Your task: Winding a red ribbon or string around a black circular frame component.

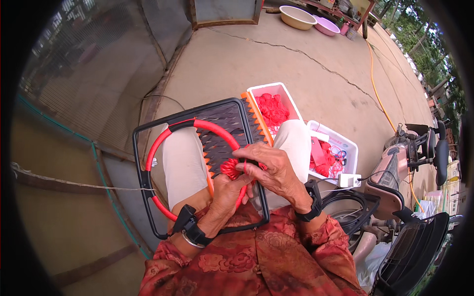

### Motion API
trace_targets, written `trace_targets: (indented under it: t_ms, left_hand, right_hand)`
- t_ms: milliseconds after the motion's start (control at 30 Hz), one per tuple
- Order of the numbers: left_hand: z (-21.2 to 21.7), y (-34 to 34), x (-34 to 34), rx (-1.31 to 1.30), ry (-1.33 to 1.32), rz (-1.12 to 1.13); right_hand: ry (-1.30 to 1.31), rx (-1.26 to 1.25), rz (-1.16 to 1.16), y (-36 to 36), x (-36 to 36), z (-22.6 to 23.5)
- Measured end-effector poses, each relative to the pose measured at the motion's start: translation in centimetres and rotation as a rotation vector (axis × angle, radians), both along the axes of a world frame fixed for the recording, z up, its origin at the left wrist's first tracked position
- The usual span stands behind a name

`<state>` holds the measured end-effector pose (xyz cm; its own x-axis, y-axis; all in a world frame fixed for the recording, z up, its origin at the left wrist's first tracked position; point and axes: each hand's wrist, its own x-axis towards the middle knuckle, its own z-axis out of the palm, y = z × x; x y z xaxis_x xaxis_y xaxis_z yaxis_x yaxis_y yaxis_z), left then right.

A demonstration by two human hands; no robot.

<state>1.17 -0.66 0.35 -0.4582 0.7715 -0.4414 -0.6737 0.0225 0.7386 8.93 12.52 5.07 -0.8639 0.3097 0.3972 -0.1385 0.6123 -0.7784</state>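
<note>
A hoop (215,127), mostly red with black sections, lies tilted over my lap against a black rectangular frame (190,109). My left hand (229,193) is closed around a bundle of red cord (230,168) at the hoop's right side. Coming from the right, my right hand (274,168) is bent over the same spot, thumb and fingers pressed together on the cord. Part of the hoop and the cord's lower end are hidden behind my hands.
An orange-edged dark rack (257,119) stands between my knees. Beyond it, a white bin (287,94) holds red cord; another white bin (351,150) holds red cord and scissors (342,161). A pinkish scooter (390,165) is at right, a mesh-and-panel partition (106,64) at left.
</note>
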Motion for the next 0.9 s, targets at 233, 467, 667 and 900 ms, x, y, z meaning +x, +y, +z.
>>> trace_targets:
  t_ms: [233,467,667,900]
  left_hand:
    - [-2.1,-0.7,0.1,0.051,0.045,-0.021]
    - [-0.9,-0.7,0.0,0.132,-0.067,0.128]
    - [-0.8,-0.9,-0.7,0.119,-0.212,0.138]
    - [-1.1,-0.8,-1.3,0.121,-0.319,-0.004]
  right_hand:
    - [-0.035,0.28,0.171,-0.5,-2.4,-3.4]
    - [0.386,-0.91,-0.191,-0.1,-3.6,-4.4]
    - [0.405,-1.11,-0.43,5.7,2.1,-2.6]
    - [-0.216,-0.046,-0.774,12.1,16.4,-1.9]
